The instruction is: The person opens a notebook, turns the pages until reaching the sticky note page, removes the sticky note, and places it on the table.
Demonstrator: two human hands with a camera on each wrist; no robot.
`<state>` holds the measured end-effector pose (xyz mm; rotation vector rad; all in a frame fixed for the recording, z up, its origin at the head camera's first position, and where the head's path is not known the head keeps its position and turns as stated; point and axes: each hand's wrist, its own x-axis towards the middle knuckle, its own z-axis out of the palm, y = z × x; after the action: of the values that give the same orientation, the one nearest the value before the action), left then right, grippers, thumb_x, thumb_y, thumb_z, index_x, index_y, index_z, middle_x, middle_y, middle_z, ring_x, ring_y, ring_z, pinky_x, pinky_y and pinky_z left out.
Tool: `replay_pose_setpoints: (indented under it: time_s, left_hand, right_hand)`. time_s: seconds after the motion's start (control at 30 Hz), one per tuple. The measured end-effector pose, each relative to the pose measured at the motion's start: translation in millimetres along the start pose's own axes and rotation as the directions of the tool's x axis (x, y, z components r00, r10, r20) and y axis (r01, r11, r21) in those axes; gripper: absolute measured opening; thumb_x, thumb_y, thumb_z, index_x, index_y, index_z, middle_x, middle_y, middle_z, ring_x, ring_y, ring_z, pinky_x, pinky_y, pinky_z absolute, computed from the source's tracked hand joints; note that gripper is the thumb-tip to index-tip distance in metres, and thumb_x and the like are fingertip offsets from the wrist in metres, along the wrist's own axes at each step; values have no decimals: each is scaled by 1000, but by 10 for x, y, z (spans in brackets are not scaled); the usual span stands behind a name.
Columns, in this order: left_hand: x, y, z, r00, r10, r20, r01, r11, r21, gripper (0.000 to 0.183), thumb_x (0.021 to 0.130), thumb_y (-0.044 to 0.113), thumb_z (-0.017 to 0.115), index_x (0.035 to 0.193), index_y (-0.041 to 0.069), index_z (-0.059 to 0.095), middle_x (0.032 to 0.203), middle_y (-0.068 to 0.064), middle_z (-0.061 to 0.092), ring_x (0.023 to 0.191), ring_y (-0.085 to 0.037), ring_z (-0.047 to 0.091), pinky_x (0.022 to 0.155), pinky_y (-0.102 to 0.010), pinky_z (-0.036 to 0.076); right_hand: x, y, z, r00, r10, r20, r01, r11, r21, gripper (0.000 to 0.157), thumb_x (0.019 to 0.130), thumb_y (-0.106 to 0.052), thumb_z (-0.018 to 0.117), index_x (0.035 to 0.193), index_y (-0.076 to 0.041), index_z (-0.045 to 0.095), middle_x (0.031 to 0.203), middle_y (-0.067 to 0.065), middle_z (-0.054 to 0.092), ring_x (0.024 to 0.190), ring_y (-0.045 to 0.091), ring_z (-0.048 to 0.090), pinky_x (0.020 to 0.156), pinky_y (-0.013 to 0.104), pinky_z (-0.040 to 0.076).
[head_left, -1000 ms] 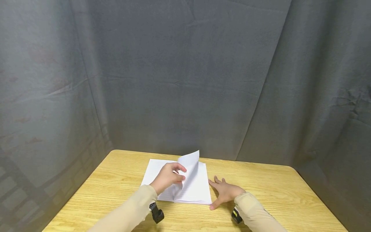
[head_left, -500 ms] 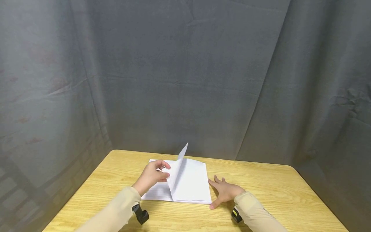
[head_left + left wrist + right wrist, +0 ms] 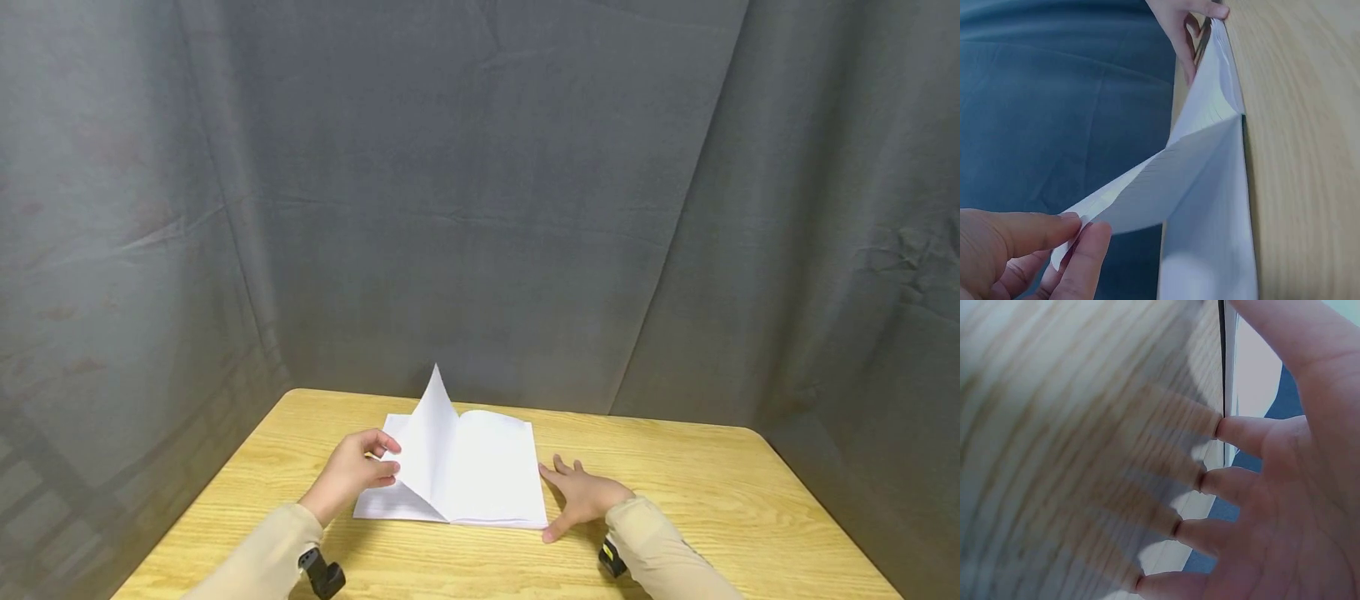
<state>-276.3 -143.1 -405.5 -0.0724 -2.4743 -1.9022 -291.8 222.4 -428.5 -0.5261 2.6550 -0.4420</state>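
A white lined notebook (image 3: 497,475) lies spread on the wooden table. One notebook page (image 3: 427,450) stands raised over the left half, its far corner pointing up. My left hand (image 3: 351,471) pinches the outer edge of that page; in the left wrist view the thumb and fingers (image 3: 1088,250) close on the sheet. My right hand (image 3: 583,493) rests at the notebook's right edge with fingers spread, thumb at the near right corner. In the right wrist view its fingertips (image 3: 1229,431) touch the tabletop beside the notebook's edge.
The light wooden table (image 3: 712,500) has rounded far corners. Grey cloth (image 3: 480,208) hangs behind it and along both sides. A black wrist camera (image 3: 321,573) sits on the left sleeve, another device (image 3: 612,557) on the right.
My left hand has moved left, carrying the page from the right half across the spine to over the left half. The right hand has stayed in place.
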Motion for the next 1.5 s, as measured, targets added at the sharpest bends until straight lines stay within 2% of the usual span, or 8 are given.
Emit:
replay_pose_setpoints:
  time_s: [0.33,0.6,0.8,1.1,1.5]
  left_hand:
    - [-65,-219,-188,998,-50,-25,52,994,93,23,73,-16,71,92,-7,62,82,-9,43,67,-18,60,63,-34,59]
    - [-69,-400,-210,992,-120,-28,123,985,125,20,75,-15,69,91,-7,61,77,-8,42,64,-18,57,61,-33,58]
    - [-42,-522,-204,989,-146,-8,146,978,152,21,74,-15,70,91,-7,60,76,-7,39,66,-18,56,62,-32,58]
    - [-30,-538,-179,986,-163,17,155,962,226,18,76,-13,69,89,-6,60,78,-12,48,67,-19,60,61,-31,57]
    - [-27,-537,-157,987,-159,38,138,935,327,19,73,-10,72,86,-3,61,71,-8,52,63,-17,57,56,-30,55]
  right_hand:
    - [1,-2,6,1000,-1,-8,0,1000,-5,115,66,-56,82,153,-8,22,157,30,13,137,62,11,94,78,29]
    - [3,1,3,1000,-2,-9,2,1000,-4,115,67,-55,82,153,-8,22,156,30,12,137,62,10,94,78,28]
    - [11,2,10,1000,8,-14,-8,1000,-13,115,66,-54,82,153,-9,23,157,28,13,138,61,10,95,78,28]
    - [27,8,17,1000,13,-24,-13,1000,-21,116,64,-54,83,153,-9,24,157,28,15,138,61,12,94,77,30]
    - [31,16,20,1000,18,-23,-19,999,-32,116,64,-56,83,153,-10,24,157,27,15,138,59,13,94,77,30]
